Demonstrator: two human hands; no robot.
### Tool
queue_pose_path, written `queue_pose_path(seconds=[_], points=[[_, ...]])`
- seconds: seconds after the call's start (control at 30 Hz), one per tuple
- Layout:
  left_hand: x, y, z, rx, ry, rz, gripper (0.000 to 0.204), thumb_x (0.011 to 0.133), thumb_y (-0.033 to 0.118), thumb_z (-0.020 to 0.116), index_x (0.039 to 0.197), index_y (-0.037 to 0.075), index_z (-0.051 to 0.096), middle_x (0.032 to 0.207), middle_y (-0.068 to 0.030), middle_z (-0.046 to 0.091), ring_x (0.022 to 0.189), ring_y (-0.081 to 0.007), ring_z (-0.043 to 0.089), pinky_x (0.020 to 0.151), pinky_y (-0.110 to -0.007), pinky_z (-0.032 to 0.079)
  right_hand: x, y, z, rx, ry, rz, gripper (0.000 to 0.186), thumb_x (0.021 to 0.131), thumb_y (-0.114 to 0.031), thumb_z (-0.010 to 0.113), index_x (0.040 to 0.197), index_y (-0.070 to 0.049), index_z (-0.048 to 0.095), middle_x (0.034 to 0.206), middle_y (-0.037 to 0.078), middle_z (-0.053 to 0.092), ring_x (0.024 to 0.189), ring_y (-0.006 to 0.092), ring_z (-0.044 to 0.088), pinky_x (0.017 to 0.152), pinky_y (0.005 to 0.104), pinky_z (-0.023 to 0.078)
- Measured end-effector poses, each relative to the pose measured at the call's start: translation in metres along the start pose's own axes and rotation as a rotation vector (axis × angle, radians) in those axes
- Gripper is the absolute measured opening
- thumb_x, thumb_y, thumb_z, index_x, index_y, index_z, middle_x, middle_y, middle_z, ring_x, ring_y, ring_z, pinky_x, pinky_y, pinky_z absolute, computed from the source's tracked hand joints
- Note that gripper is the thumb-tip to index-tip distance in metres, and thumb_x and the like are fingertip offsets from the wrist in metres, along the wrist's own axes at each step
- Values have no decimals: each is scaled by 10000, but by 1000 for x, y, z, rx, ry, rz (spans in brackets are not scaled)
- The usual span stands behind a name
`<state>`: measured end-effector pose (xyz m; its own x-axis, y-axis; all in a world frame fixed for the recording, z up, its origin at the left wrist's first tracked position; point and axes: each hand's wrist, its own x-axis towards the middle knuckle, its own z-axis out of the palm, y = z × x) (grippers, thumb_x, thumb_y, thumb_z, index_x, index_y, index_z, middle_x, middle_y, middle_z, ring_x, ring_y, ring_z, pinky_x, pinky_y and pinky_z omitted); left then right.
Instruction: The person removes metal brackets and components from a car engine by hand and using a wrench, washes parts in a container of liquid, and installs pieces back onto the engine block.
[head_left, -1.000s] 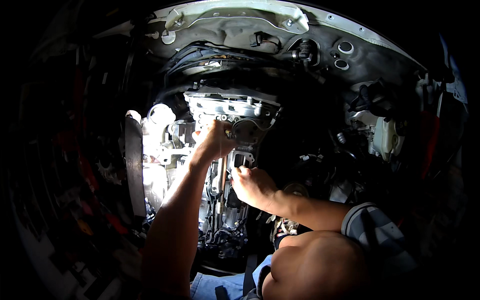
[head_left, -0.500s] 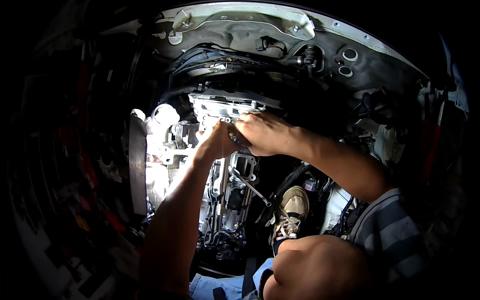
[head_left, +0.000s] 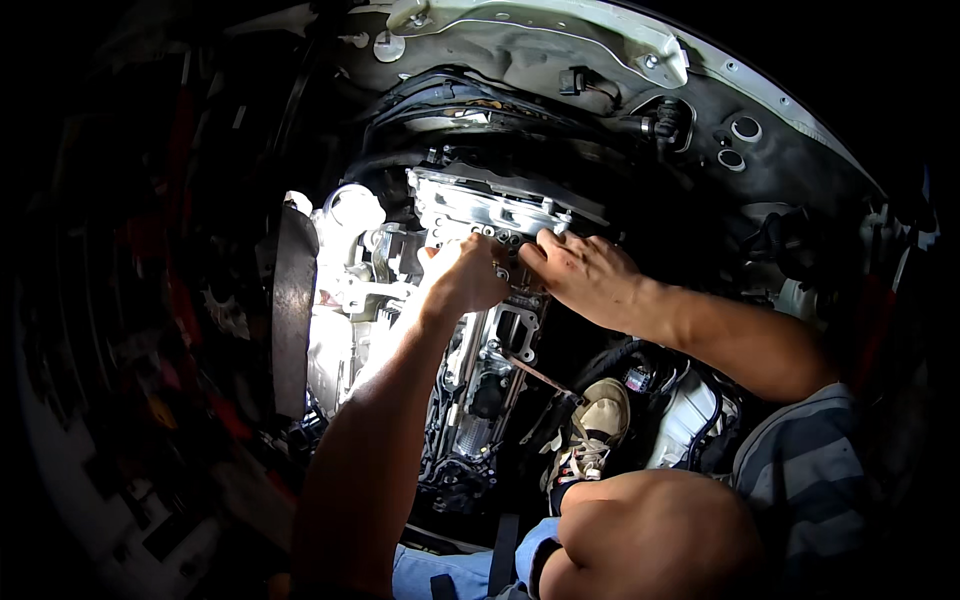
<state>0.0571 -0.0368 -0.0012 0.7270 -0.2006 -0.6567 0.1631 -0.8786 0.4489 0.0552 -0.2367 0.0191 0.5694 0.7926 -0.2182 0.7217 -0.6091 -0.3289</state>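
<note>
My left hand (head_left: 466, 278) is curled closed against the upper part of a bright metal engine (head_left: 490, 210), just below its cover edge. Whatever its fingertips grip is hidden under the hand. Close by on the right, my right hand (head_left: 590, 280) has bent fingers pressed at the engine's side, with its fingertips out of sight. A small gap lies between the two hands. Below them, a slim metal wrench (head_left: 540, 374) rests slantwise across the engine, near a rectangular port flange (head_left: 518, 330).
A curved metal shield (head_left: 294, 310) stands left of the engine. Black hoses and wiring (head_left: 450, 90) run along the far body panel (head_left: 520, 55). My shoe (head_left: 600, 415) is planted inside the bay, beside a white plastic part (head_left: 685, 420). Deep shadow covers the outer sides.
My right hand has shifted to the right, away from my left hand, which stays on the engine. The whole view has turned slightly.
</note>
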Motion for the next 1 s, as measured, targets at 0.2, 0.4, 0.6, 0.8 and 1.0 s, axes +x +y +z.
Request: queue_pose_path(seconds=[0.2,0.4,0.6,0.8,1.0], points=[[-7,21,-19,31,-87,-88,400,737,239,803,1074,50,699,918,-126,722,775,-182,659,721,-327,546,-1,19,8,-1,213,-175,187,812,-60,629,940,-23,497,782,94,554,624,213,667,573,304,593],[-3,13,-21,-69,-196,-134,401,740,151,782,1116,57,678,889,-91,713,756,-149,632,679,-301,521,4,26,6,65,165,-286,185,807,-51,642,938,-7,519,806,105,544,614,213,669,568,288,595],[-14,8,-25,-269,-143,-42,526,706,315,808,1105,33,613,905,-120,718,844,-199,677,744,-331,531,4,27,-2,137,104,-264,193,829,-61,651,951,25,528,831,129,552,657,219,671,624,306,608],[-5,-11,-13,-364,-239,-137,500,771,105,776,1198,-12,543,929,-103,686,859,-173,624,765,-312,512,4,36,5,204,274,-389,383,703,-124,809,943,-19,530,839,108,568,675,260,683,600,323,574],[-3,-25,8,-521,-36,-167,299,746,90,706,1020,18,611,793,-13,599,682,-108,503,629,-257,445,2,29,-6,219,393,-387,326,719,-137,798,899,-33,547,789,107,606,674,281,676,593,353,558]])
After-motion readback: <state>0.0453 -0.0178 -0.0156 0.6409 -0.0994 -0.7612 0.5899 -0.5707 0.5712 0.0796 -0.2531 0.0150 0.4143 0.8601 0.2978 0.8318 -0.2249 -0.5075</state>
